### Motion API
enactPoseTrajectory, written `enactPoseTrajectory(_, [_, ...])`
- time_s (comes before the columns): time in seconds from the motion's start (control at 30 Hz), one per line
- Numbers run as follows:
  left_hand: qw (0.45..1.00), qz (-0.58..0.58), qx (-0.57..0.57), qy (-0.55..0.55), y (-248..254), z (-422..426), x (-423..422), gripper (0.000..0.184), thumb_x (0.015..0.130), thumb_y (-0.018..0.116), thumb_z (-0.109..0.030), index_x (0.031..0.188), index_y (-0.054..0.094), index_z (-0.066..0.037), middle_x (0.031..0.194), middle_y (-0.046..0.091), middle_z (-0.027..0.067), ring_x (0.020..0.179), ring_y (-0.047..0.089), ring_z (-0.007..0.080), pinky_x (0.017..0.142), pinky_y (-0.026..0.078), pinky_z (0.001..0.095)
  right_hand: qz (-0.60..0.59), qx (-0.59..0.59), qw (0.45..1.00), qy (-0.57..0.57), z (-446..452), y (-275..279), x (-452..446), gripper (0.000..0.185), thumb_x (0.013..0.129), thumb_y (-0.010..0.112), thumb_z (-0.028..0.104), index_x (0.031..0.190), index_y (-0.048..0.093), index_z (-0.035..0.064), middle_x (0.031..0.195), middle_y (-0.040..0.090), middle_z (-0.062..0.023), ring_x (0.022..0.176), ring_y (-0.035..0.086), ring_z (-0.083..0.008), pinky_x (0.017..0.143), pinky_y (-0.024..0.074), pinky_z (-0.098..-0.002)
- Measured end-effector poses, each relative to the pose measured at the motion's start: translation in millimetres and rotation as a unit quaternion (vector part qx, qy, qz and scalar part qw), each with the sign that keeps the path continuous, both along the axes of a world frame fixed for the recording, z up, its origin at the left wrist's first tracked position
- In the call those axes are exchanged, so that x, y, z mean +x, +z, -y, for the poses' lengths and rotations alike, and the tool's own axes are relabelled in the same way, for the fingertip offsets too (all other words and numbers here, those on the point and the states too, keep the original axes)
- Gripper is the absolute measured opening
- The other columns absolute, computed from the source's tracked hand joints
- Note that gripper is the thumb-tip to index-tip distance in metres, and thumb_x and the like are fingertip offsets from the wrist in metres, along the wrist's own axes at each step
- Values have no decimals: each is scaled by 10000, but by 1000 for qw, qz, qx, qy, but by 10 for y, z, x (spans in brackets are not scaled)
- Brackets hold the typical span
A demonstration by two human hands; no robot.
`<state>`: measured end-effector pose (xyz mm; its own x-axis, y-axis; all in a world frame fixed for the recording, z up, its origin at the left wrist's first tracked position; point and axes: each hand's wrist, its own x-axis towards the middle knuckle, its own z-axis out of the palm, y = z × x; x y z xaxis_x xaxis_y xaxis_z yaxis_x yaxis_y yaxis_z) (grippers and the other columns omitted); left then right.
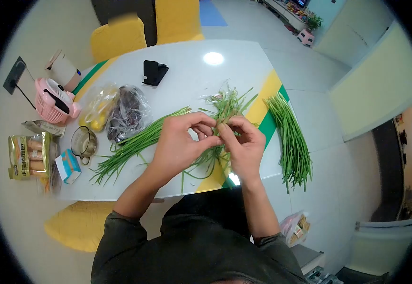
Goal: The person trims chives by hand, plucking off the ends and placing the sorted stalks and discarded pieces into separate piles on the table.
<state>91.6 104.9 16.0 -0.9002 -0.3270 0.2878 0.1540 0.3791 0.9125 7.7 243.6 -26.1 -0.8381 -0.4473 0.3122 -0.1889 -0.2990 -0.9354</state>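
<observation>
Over a loose heap of chive scraps [229, 105], my left hand [182, 139] and my right hand [245, 146] meet fingertip to fingertip. Both are closed in a pinch on what looks like a thin chive, mostly hidden by the fingers. Loose green blades show below and between the hands. To the left, partly behind my left hand, a bunch of long green chives [137, 146] lies slanted across the white table [187, 61]. Another chive bunch [289, 139] lies at the right edge, its lower ends reaching past the tabletop.
At left are a clear bag with yellow produce [97, 111], a dark plastic-wrapped bundle [128, 113], a glass cup [84, 142], a blue-white box [69, 165], a bread package [30, 156] and a pink fan [54, 100]. A black stand [154, 73] sits toward the back. Yellow-covered chairs [118, 39] stand beyond.
</observation>
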Motion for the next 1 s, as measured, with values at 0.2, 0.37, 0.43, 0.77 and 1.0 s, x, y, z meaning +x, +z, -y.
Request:
enactPoseTrajectory(0.2, [996, 30, 79, -4, -40, 41, -77, 183, 858, 782, -93, 952, 713, 48, 775, 705, 64, 697, 612, 80, 646, 487, 244, 59, 21, 998, 0, -15, 62, 33, 89, 935, 702, 53, 979, 708, -24, 842, 661, -7, 676, 558, -31, 544, 396, -180])
enactPoseTrajectory(0.37, [999, 18, 39, -10, -123, 77, -109, 154, 900, 741, -107, 935, 729, 43, 760, 702, 58, 684, 597, 68, 630, 466, 236, 81, 18, 997, 11, -34, 4, 19, 99, 950, 689, 69, 1003, 723, -7, 821, 668, -2, 619, 525, -13, 501, 368, -175])
enactPoseTrajectory(0.43, [999, 20, 42, -16, -124, 85, -105, 155, 900, 740, -108, 935, 733, 42, 757, 701, 52, 682, 593, 65, 632, 463, 236, 76, 13, 997, 12, -40, -13, 22, 101, 951, 687, 68, 1007, 725, -8, 821, 669, -5, 617, 524, -14, 497, 369, -175])
enactPoseTrajectory(0.77, [997, 31, 45, -46, -126, 134, -71, 143, 842, 781, -74, 937, 738, 25, 784, 677, 15, 754, 571, 67, 704, 474, 243, 76, 3, 997, 7, 7, 52, 49, 127, 951, 677, 54, 1032, 717, -36, 903, 675, -33, 664, 564, -44, 492, 430, -194])
enactPoseTrajectory(1.0, [996, -10, -33, 80, 208, 564, 122, 144, 853, 781, -111, 948, 743, -10, 818, 686, -1, 769, 576, 69, 728, 467, 236, 158, -50, 986, -10, -118, 1, -47, 192, 979, 646, 86, 1112, 684, -47, 939, 691, -51, 685, 566, -55, 486, 449, -206])
